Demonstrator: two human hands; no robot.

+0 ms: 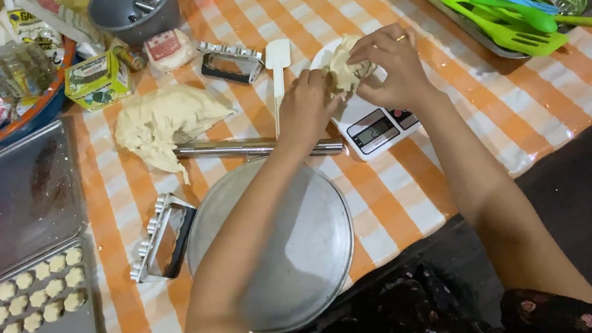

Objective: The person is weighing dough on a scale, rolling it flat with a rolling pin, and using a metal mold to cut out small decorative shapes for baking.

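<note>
Dough lump [344, 69], pale and ragged, sits on the white digital kitchen scale [374, 128], pinched between both hands: the left hand [307, 105] grips its near edge with curled fingers, the right hand [390, 64] clasps its top. Beneath lies the worktop [470, 115] in glossy orange-and-white checked cloth. Largest nearby is a round, dull metal tray [307, 255], then a soft slab of dough [163, 122], a steel rolling pin [234, 149], and a white spatula [277, 71].
</note>
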